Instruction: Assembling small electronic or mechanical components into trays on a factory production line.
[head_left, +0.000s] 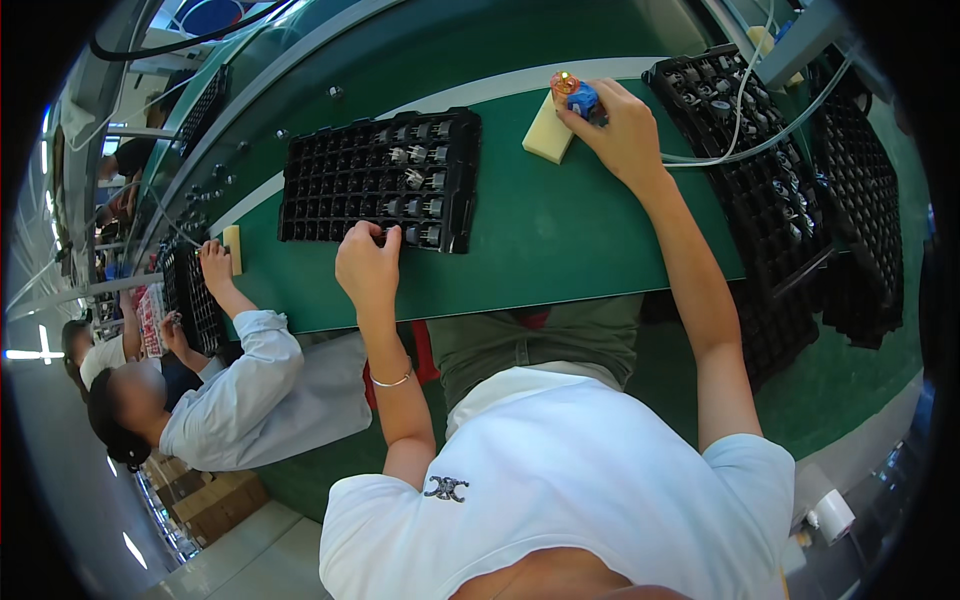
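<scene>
So the right hand had a blue piece with an orange top up near the far edge of the green tabletop. The grip was closed around its side, thumb and fingers wrapped in, and the orange end stuck out past them with a bright spot on it, probably so that end wasn't covered. A pale yellow block lay right by that hand; couldn't tell if the blue piece was touching it, but my guess is it was parked there to be in easy reach. The left hand was down at the near edge of the black tray, thumb and finger bent close together over the bottom row. There was something dark by the fingertips, but I honestly couldn't tell whether that grip had hold of a part or how much gap there was. The tray lay flat in front, a bit to the left, which would suit the left hand. Small parts with pale prongs sat in pockets toward its right end, I'd guess one per pocket to keep them from knocking together. Over on the right, another black tray full of metal bits sat beside the tabletop, with a white hose hanging across it, maybe just routed that way.
</scene>
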